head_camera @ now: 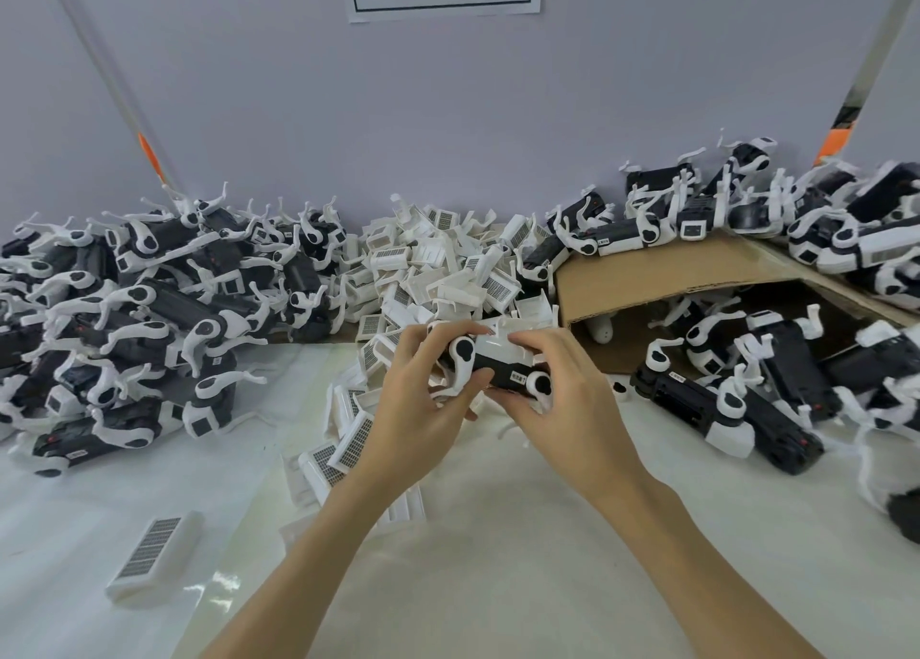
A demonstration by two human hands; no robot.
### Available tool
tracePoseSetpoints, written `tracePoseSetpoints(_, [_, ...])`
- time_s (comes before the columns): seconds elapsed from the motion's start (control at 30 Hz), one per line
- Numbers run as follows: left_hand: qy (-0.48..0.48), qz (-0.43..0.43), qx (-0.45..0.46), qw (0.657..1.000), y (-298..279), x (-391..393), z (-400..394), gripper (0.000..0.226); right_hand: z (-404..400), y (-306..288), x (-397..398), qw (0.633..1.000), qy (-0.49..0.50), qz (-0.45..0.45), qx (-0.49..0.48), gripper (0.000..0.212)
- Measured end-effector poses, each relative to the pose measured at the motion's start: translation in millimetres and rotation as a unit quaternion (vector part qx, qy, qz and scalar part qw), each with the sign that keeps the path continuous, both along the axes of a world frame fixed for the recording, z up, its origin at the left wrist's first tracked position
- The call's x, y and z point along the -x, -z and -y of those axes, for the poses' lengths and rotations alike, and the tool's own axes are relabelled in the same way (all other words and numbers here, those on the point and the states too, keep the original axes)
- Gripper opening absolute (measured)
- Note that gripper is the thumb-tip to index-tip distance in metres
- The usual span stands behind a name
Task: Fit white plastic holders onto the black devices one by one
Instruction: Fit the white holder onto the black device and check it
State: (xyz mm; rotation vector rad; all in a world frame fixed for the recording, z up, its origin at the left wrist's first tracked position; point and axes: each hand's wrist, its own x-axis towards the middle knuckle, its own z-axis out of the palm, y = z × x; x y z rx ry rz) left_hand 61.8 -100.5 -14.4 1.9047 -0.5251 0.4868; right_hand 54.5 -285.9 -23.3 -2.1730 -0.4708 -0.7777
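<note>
On the left a heap of black devices [124,300] lies against the wall. At centre the left hand [423,389] and right hand [562,399] both grip one black device [503,375], fingers curled round it, a white holder [503,352] pressed on top, above the pile of loose holders [438,260]. Uneven pressure might seat it crooked or snap a thin arm

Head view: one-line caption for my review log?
Both hands grip a black device with a white holder, piles around.
</note>
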Motion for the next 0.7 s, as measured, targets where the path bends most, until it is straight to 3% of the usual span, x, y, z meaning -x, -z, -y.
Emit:
tracePoseSetpoints(0.23, [0.02,-0.01,-0.003,1.0,-1,0,-1,0.037,2,-3,4,0.998,0.041,0.03,0.039,0.041])
tracePoseSetpoints(0.47, [0.009,0.01,-0.034,0.999,5,-3,-2,0.038,-3,0,5,0.999,-0.005,0.015,0.052,0.045])
tracePoseSetpoints(0.7, [0.02,0.046,-0.047,0.998,9,-2,4,0.036,-6,-2,7,0.996,0.036,0.06,0.048,0.033])
